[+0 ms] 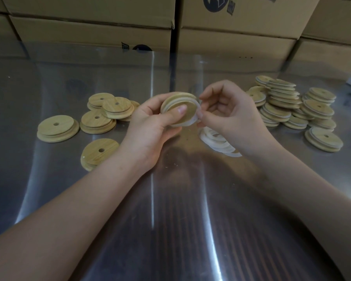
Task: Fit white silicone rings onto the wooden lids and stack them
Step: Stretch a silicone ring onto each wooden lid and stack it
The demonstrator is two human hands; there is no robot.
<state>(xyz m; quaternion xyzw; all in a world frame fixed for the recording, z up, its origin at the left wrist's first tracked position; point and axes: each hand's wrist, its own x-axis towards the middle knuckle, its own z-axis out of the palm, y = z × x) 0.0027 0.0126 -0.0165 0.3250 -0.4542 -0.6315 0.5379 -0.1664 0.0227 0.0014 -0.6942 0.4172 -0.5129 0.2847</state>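
Forearms [69, 220] framed the work. Left hand [150, 126] gripped a wooden lid [187, 112] by its rim, thumb on the face. Right hand [229, 112] pinched the white silicone ring [185, 124] at the lid's right edge. The lid was judged light and rigid, best held at the rim. The ring was judged soft and stretchy. Spare rings [217, 138] lay beneath the right hand.

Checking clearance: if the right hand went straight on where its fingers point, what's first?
The white ring on the lid in the left hand; the right hand seems to pinch it.
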